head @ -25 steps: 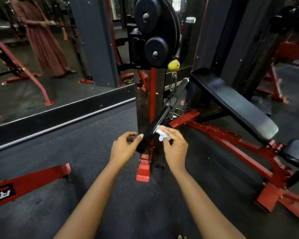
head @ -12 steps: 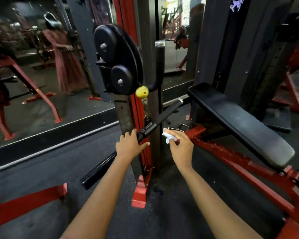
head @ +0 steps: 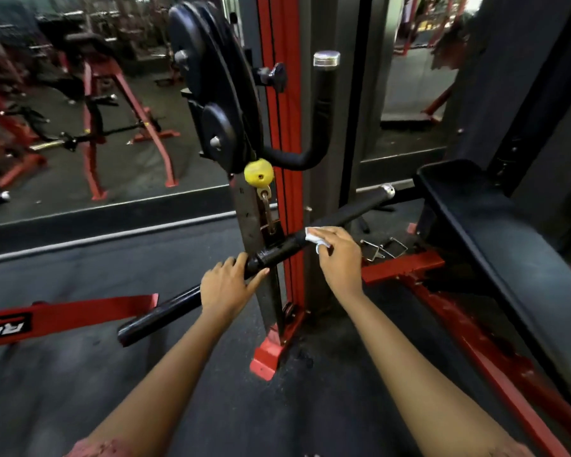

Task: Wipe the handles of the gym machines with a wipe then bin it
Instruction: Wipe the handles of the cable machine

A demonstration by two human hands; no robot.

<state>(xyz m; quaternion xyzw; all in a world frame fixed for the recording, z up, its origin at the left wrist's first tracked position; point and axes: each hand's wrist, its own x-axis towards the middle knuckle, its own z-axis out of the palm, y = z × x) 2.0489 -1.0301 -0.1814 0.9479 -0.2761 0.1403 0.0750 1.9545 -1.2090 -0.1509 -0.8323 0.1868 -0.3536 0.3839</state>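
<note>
Wipe (head: 314, 237), white and crumpled, is pressing against middle of black cable bar (head: 343, 215), right hand (head: 341, 260) fingers curling around wipe. Left hand (head: 226, 286) is gripping same bar lower down, fingers wrapping over it. Bar is slanting below yellow ball (head: 258, 173) and black weight plates (head: 211, 77); padded bench (head: 495, 232) is sitting at right.
</note>
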